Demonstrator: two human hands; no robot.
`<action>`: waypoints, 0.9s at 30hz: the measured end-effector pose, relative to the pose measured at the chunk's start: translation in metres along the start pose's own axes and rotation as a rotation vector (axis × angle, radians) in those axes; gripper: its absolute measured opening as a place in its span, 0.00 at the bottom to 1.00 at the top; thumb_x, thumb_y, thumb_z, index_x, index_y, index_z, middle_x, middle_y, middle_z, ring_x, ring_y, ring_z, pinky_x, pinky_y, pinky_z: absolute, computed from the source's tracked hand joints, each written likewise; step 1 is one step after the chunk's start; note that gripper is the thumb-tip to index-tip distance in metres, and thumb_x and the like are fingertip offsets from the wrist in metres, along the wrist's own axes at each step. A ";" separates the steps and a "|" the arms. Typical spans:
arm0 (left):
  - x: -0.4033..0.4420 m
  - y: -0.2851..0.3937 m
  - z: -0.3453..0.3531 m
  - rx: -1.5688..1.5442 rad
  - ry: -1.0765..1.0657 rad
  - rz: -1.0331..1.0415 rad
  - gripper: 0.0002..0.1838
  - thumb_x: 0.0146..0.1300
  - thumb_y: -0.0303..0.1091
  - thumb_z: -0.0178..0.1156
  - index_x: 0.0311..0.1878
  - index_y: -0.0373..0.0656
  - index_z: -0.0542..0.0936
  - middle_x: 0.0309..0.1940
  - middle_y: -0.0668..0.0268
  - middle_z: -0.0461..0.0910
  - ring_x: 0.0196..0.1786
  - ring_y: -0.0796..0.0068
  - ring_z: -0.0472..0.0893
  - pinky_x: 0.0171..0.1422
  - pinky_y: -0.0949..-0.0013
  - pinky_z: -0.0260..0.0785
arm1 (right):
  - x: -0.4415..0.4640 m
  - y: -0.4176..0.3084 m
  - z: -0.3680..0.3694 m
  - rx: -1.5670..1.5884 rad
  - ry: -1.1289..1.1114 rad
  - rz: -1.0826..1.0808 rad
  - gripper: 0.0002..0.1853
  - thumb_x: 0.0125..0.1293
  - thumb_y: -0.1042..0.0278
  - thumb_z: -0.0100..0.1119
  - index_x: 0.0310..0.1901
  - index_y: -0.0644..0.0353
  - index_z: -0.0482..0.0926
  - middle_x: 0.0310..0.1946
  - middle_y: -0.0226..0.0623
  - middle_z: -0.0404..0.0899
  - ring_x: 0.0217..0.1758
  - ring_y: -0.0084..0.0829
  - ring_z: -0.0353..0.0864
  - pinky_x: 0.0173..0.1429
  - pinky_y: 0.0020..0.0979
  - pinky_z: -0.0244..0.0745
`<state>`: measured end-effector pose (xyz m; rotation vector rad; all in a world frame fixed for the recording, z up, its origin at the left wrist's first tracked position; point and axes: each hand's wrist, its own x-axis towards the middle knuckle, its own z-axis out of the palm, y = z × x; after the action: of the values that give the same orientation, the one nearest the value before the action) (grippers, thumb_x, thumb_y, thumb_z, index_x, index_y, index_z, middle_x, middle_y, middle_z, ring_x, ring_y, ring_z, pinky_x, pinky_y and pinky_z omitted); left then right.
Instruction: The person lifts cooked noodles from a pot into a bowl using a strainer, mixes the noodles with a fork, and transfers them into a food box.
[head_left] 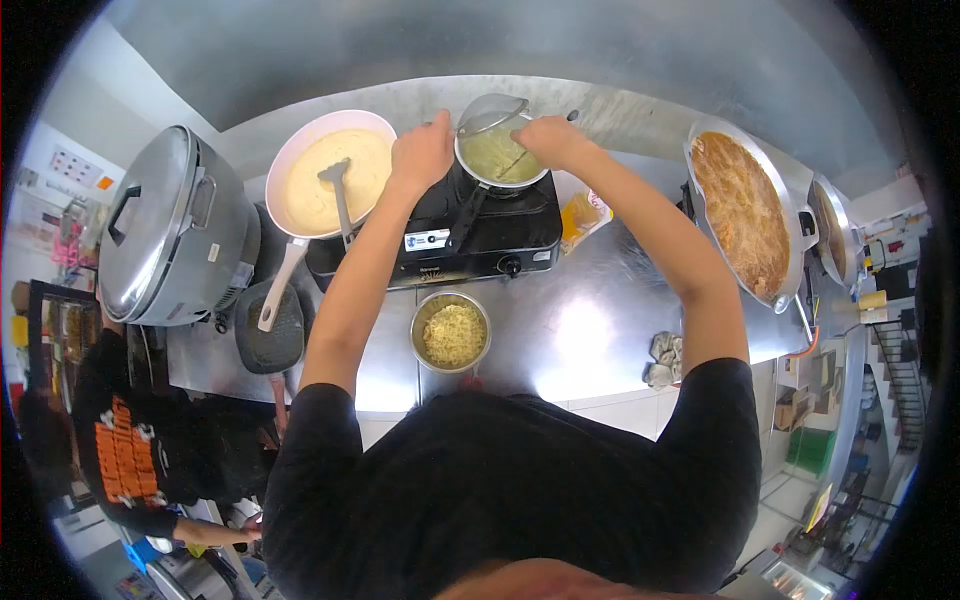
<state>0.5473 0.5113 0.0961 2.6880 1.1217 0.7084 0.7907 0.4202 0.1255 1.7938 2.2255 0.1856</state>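
Note:
A small saucepan [490, 185] of pale yellow-green liquid sits on the black portable gas stove [480, 235]. Its glass lid [492, 112] is tilted up over the far side of the pan. My left hand [423, 153] is closed at the lid's left edge; the exact grip is hidden. My right hand [552, 141] is closed around a thin utensil [513, 165] that dips into the liquid; its kind is hard to make out. Nearer me, a metal bowl [416, 352] holds shredded yellow food [454, 335].
Left stand a white pan [275, 190] of creamy sauce with a grey spatula [342, 195], a dark square pan [270, 335] and a large lidded cooker [150, 225]. Right are a yellow packet [583, 218], a big pan of brown food [745, 215] and a crumpled cloth [663, 358]. A co-worker [135, 440] stands lower left.

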 end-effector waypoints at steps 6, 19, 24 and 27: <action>0.000 0.000 -0.004 -0.004 -0.008 -0.009 0.12 0.74 0.42 0.57 0.51 0.46 0.73 0.34 0.46 0.86 0.40 0.37 0.86 0.43 0.37 0.75 | 0.008 -0.005 0.013 -0.184 0.178 -0.087 0.08 0.63 0.72 0.62 0.41 0.54 0.88 0.40 0.41 0.89 0.48 0.41 0.90 0.50 0.43 0.83; 0.002 0.006 -0.010 -0.003 -0.020 -0.008 0.12 0.75 0.42 0.56 0.53 0.45 0.72 0.35 0.45 0.86 0.42 0.36 0.85 0.45 0.36 0.75 | 0.019 -0.007 0.017 -0.096 0.267 -0.066 0.09 0.69 0.67 0.58 0.42 0.58 0.88 0.41 0.45 0.89 0.44 0.46 0.91 0.44 0.46 0.87; 0.001 0.002 -0.008 -0.009 -0.026 -0.006 0.13 0.74 0.41 0.56 0.53 0.45 0.72 0.35 0.44 0.86 0.42 0.36 0.85 0.45 0.36 0.75 | 0.020 0.004 0.044 0.004 0.193 0.046 0.08 0.66 0.72 0.59 0.41 0.59 0.87 0.44 0.46 0.88 0.46 0.47 0.91 0.46 0.47 0.86; 0.003 -0.003 -0.002 -0.014 -0.038 -0.005 0.13 0.74 0.41 0.56 0.53 0.45 0.72 0.35 0.44 0.86 0.42 0.36 0.85 0.45 0.36 0.74 | 0.013 0.002 0.056 0.110 0.220 0.024 0.09 0.66 0.73 0.58 0.42 0.60 0.87 0.45 0.48 0.88 0.50 0.49 0.90 0.51 0.50 0.85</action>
<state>0.5465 0.5159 0.0982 2.6743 1.1103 0.6595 0.8070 0.4290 0.0706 1.9419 2.4072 0.2828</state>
